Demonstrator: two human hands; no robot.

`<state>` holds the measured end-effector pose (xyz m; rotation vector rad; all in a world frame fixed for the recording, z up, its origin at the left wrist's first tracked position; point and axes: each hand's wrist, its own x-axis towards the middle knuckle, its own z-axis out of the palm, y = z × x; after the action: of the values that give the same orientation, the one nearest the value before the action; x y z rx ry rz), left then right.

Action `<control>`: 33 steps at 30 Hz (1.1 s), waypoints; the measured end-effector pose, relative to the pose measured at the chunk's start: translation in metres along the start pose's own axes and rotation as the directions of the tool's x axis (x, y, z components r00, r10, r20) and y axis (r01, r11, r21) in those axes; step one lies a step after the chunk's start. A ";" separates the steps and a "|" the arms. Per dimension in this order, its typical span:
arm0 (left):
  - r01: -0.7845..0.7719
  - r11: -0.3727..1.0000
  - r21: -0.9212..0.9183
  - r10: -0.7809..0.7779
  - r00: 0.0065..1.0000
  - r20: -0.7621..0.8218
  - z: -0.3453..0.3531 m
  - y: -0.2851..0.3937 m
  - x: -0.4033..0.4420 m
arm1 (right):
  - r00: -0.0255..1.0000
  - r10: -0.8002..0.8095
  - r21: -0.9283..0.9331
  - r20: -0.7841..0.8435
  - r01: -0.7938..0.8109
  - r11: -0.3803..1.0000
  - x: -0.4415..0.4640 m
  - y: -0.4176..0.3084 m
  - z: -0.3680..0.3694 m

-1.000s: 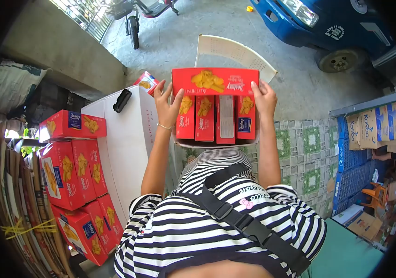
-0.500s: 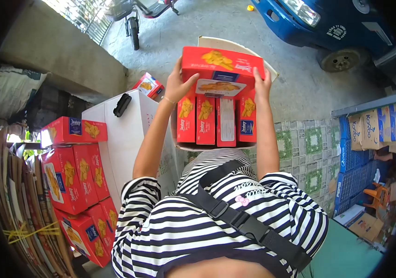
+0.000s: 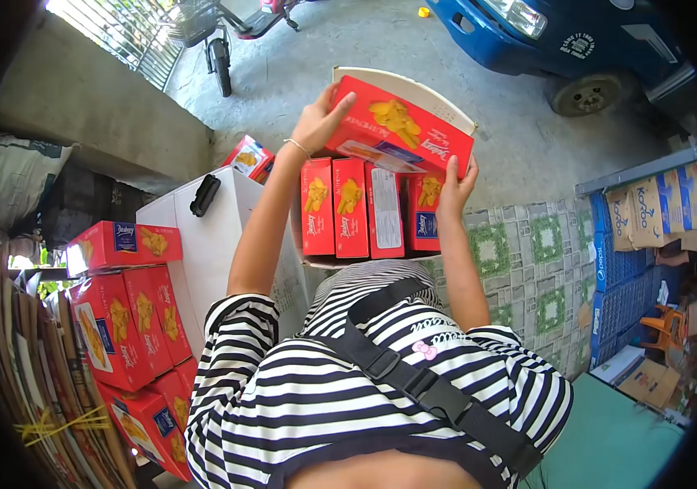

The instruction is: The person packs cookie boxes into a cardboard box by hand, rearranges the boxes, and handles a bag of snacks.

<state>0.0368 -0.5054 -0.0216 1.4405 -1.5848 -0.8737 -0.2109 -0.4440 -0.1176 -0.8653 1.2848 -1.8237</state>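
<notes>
My left hand [image 3: 317, 129] and right hand [image 3: 456, 191] pinch the red box [image 3: 401, 122] by its ends, tilted above the carton [image 3: 328, 262]. It looks light, stiff card, slightly slick; I'd grip the ends, since broad faces could dent.

Blue truck [image 3: 556, 49] w/ motorbike [image 3: 222, 37]; Pepsi crates [image 3: 622, 281] R side.

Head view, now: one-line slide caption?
Both hands, left and right, hold a red box tilted above a carton with four upright red boxes.
</notes>
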 end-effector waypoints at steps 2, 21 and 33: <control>0.099 0.994 0.052 -0.099 0.995 -0.006 -0.009 -0.002 -0.005 | 0.997 -0.066 -0.062 0.040 0.069 0.996 -0.006 0.004 0.010; 0.062 0.938 -0.342 -0.195 0.908 -0.372 -0.009 -0.092 -0.039 | 0.944 -0.161 -0.274 0.288 0.242 0.931 0.051 0.015 0.073; 0.138 0.962 -0.235 -0.208 0.929 -0.307 -0.003 -0.104 -0.062 | 0.999 0.027 -0.215 0.048 -0.016 0.976 -0.033 0.030 0.020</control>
<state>0.0866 -0.4554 -0.1203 1.5002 -1.0960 -0.8229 -0.1718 -0.4325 -0.1445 -1.0026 1.4721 -1.6564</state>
